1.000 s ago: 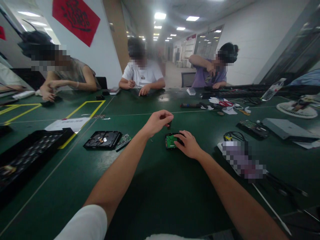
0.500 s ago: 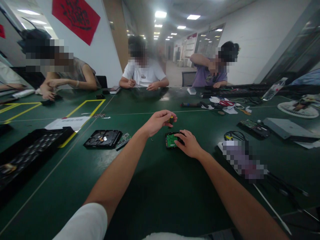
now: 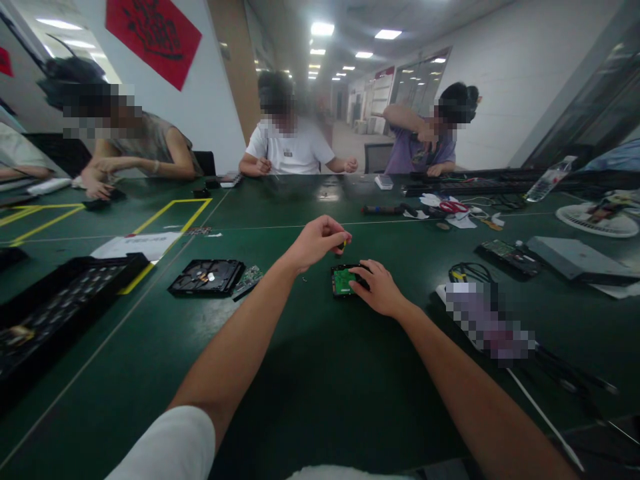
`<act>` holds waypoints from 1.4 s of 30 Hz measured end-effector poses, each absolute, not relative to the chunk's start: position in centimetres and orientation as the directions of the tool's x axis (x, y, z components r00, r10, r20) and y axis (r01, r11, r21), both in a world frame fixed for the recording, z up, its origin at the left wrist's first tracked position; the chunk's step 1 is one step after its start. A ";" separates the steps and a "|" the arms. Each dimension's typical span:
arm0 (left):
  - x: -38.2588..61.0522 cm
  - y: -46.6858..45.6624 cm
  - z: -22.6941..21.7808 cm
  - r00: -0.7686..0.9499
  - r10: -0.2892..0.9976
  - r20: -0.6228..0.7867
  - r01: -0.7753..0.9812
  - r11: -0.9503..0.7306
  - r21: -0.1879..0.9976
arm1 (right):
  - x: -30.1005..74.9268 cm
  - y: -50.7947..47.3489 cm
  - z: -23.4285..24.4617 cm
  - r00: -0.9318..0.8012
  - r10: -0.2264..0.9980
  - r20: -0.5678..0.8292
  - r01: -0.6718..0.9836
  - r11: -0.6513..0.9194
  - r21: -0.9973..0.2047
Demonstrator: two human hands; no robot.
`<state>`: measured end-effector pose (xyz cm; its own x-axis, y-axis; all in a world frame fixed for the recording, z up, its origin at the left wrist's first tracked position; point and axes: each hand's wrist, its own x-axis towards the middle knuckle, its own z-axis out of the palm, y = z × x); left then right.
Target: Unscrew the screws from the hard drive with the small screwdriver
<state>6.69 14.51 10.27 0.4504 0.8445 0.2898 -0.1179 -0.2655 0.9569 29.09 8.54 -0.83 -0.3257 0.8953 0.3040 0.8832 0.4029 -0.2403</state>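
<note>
My left hand [image 3: 320, 241] is closed in a pinch around the black and yellow handle of a small screwdriver [image 3: 342, 247], above a hard drive. Most of the handle is hidden by my fingers, and I cannot tell whether the tip touches the drive. The hard drive [image 3: 343, 283] lies on the green table with its green circuit board facing up. My right hand [image 3: 379, 287] grips its right side, with the thumb and fingers over the edge. A tiny screw [image 3: 305, 280] lies left of the drive.
To the left are an opened black drive casing [image 3: 206, 277], a loose circuit board [image 3: 249, 283] and a long black tray [image 3: 65, 300]. On the right sit another drive [image 3: 510, 258], a grey metal box [image 3: 583, 259] and cables [image 3: 570, 373]. Several people sit across the table.
The fingers of my left hand have curled further round the screwdriver handle, covering more of it. My right hand and the drive stay put. A person opposite has moved one hand sideways.
</note>
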 end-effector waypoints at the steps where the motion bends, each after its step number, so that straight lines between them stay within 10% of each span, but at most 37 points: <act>1: 6.7 14.6 10.2 0.463 0.837 0.294 -0.121 -0.268 0.956 | 29.1 8.5 -0.8 -0.325 0.896 0.302 0.884 0.401 -0.239; 42: 6.6 14.9 9.7 0.514 0.801 0.308 -0.165 -0.260 0.951 | 29.1 8.4 -0.7 -0.328 0.894 0.304 0.879 0.407 -0.248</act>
